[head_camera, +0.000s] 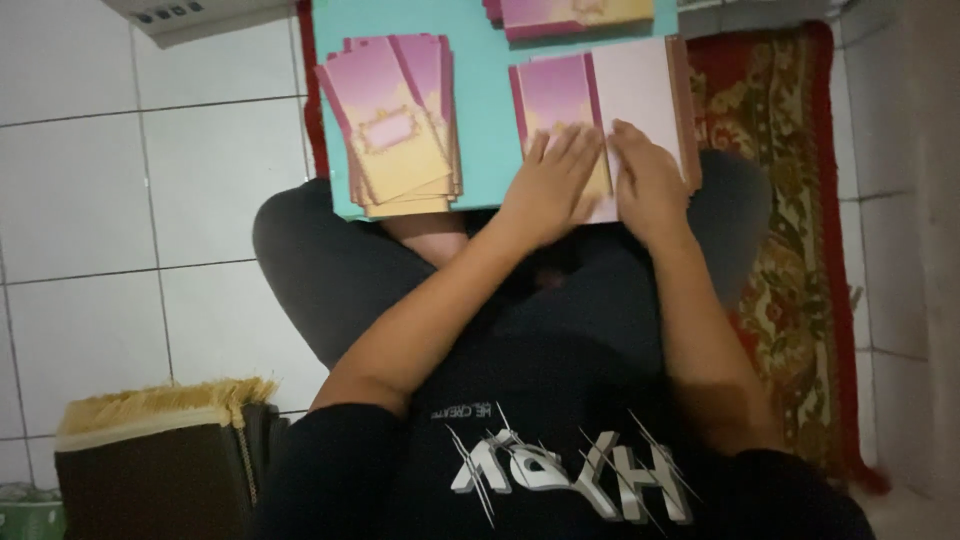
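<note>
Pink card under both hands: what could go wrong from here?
1. The left hand and right hand press on the pink card at the near edge of the teal board, which seems to rest on the lap; uneven pressure might tip it.
2. The fanned card stack overhangs that near edge, so a tilt could spill it.
3. The picture is dim, so the fold might go askew.

Cards (400, 120) under pink-yellow print looked like thin paper, smooth, slight sheen. Open card (640, 90) under hands was plain pale paper, matt. Turquoise desk (485, 110) seemed smooth board, matt, material not sure. Rug (790, 200) was woven cloth, rough pile, red with pattern. Floor (80, 200) was white ceramic tile, glossy. Folded cloth (150, 410) had yellow fringe, soft. Shirt was black cloth, matt.
</note>
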